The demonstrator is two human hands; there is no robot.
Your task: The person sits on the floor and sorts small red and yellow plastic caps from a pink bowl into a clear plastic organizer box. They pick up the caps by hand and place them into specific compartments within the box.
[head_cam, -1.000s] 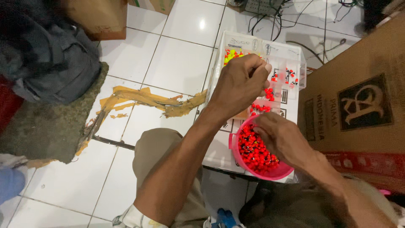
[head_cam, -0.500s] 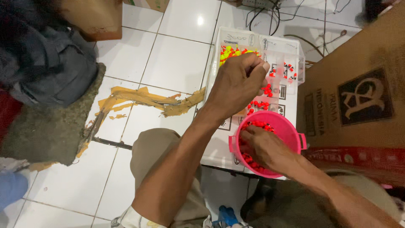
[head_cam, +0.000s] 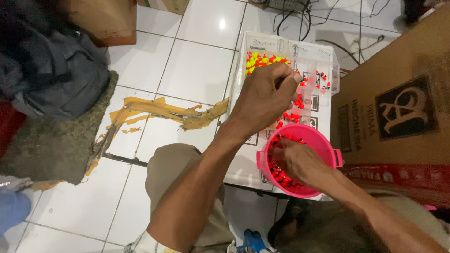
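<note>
Sorting beads from bucket to tray.

Left hand [head_cam: 265,96] pinched narrow above tray [head_cam: 328,63], contents hidden; right hand [head_cam: 295,161] down among red beads [head_cam: 277,174] in pink bucket [head_cam: 323,143], grip unclear. Few compartments filled; bucket far from emptied.

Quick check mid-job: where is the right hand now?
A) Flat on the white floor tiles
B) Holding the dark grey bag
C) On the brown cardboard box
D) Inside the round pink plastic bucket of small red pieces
D: the right hand reaches into the round pink plastic bucket, fingers among the small red pieces.
</note>
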